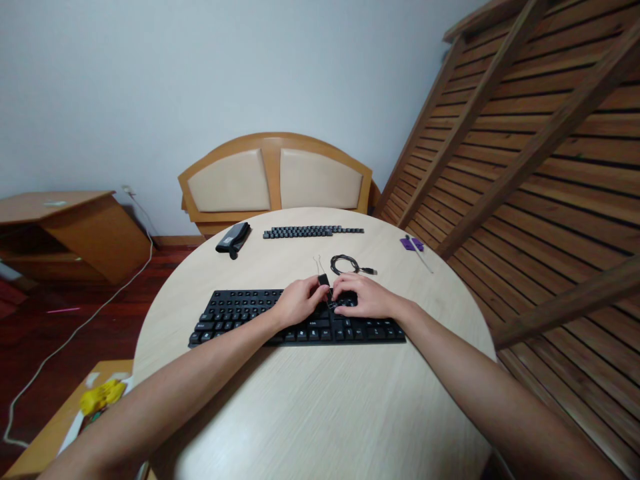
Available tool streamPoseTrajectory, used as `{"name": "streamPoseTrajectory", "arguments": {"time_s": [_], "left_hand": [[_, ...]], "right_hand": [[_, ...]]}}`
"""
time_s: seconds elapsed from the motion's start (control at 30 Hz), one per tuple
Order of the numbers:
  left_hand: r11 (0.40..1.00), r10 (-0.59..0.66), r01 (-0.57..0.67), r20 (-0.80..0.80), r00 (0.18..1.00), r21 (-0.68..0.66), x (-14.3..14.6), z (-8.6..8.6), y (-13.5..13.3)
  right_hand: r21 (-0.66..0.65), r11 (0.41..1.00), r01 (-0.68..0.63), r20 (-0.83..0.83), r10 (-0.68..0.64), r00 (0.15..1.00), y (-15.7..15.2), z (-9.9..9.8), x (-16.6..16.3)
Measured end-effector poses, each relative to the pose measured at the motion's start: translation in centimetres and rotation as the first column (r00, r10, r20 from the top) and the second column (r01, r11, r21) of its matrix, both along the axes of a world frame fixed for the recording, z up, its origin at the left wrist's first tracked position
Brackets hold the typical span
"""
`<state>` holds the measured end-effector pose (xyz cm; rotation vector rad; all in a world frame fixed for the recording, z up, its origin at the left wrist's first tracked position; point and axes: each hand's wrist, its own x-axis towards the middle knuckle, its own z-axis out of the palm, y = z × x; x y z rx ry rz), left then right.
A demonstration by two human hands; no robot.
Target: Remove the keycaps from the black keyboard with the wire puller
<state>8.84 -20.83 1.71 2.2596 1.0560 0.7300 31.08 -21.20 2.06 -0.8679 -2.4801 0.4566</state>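
A black keyboard (300, 331) lies across the middle of the table, with keys gone from its upper rows. My left hand (300, 301) pinches the black handle of a keycap puller (323, 279) over the right part of the keyboard. One pair of its wire loops points up and away; the other points down at the keys. My right hand (367, 297) is curled close beside it, thumb and fingertips at the lower wires. Whether a keycap sits in those wires is too small to tell. Behind, removed keycaps (300, 232) stand in rows.
A coiled USB cable (345, 264) lies just behind my right hand. At the back left is a black pouch (234, 239); at the right, a purple cloth (411, 245) with a thin stick-like tool. Wooden slats (540, 133) lean along the table's right side.
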Motion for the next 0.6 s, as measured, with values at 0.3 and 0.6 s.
{"name": "streamPoseTrajectory", "arguments": {"time_s": [0.3, 0.6], "left_hand": [[0.996, -0.045, 0.052, -0.101, 0.994, 0.068, -0.4, 0.2, 0.0], [0.958, -0.035, 0.095, -0.218, 0.975, 0.27, -0.6, 0.5, -2.5]], "right_hand": [[-0.174, 0.985, -0.006, 0.124, 0.028, 0.992, 1.4, 1.5, -0.7], [-0.118, 0.993, 0.03, -0.024, -0.033, 0.999, -0.6, 0.2, 0.1]]}}
